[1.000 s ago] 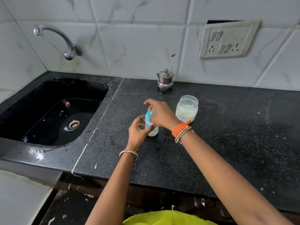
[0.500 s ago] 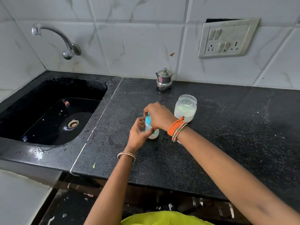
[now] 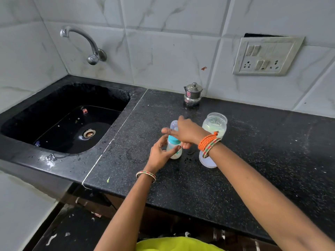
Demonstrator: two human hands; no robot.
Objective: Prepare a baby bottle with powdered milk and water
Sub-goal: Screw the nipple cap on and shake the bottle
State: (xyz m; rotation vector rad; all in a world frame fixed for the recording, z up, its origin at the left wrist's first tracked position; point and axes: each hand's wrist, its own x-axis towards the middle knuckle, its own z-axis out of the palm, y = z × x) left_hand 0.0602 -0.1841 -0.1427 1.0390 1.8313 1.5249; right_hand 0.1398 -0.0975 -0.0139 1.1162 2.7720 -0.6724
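A small baby bottle with a teal collar stands on the black counter, with a little white at its bottom. My left hand holds its body between thumb and fingers. My right hand comes from above and grips the clear dome cap at the bottle's top, thumb stretched out to the left. Just right of the bottle stands an open clear jar of white milk powder. Its pale lid lies on the counter, partly under my right wrist.
A black sink lies to the left with a tap on the tiled wall above it. A small steel pot stands at the back by the wall. A switch panel is mounted at the upper right.
My right hand has shifted on the bottle's top, so the clear cap now shows above the teal collar. My left hand keeps its hold on the bottle. The jar's lid has come into sight.
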